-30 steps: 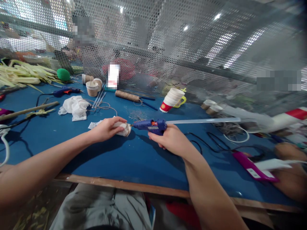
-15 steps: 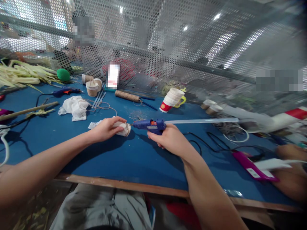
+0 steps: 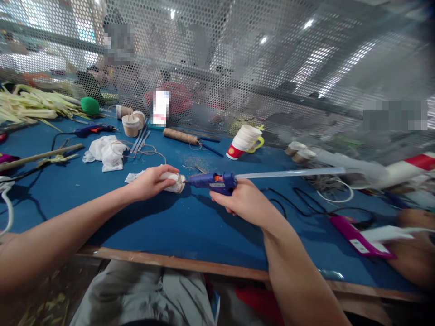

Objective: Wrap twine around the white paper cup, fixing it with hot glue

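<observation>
Left hand (image 3: 154,182) clamped round a white cup (image 3: 174,181), right hand (image 3: 248,201) round a glue gun (image 3: 217,181); best keep nozzle (image 3: 190,181) steady near rim (image 3: 182,183).

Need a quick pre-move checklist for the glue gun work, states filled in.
1. Right hand on the glue gun: ok, wrapped round the handle.
2. Left hand holding the white piece: ok, gripped behind its open-air end.
3. Nozzle aimed at that end: ok; actual contact, cannot tell.
4. Glue stick in the gun: ok, long length sticking out the back.
5. Loose twine clear of the nozzle: ok, lies beyond the left hand.
6. Gun hot: cannot tell.
</observation>
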`<state>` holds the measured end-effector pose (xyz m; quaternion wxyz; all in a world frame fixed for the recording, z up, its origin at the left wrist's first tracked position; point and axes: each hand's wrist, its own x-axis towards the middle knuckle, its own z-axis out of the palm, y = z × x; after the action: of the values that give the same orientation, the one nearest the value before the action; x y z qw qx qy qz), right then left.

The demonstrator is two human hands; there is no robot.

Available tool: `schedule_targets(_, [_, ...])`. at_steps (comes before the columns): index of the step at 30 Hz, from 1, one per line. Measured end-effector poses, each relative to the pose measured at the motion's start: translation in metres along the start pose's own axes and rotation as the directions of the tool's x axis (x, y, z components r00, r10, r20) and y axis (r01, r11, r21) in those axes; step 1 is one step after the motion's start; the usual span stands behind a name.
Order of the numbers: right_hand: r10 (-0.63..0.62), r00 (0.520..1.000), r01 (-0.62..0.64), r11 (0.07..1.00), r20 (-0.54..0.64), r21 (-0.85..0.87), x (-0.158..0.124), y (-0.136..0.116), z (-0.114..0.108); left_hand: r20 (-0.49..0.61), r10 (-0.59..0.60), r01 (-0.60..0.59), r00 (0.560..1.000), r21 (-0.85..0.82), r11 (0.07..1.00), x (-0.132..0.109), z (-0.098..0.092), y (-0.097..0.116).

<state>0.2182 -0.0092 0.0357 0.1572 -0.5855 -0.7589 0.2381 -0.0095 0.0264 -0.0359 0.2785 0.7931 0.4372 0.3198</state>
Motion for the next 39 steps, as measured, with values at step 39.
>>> schedule_targets(39, [-0.019, 0.998, 0.018, 1.0, -0.061, -0.008, 0.0061, 0.0024, 0.0005, 0.013, -0.014, 0.014, 1.0, -0.026, 1.0, 0.0002, 0.0002, 0.0008])
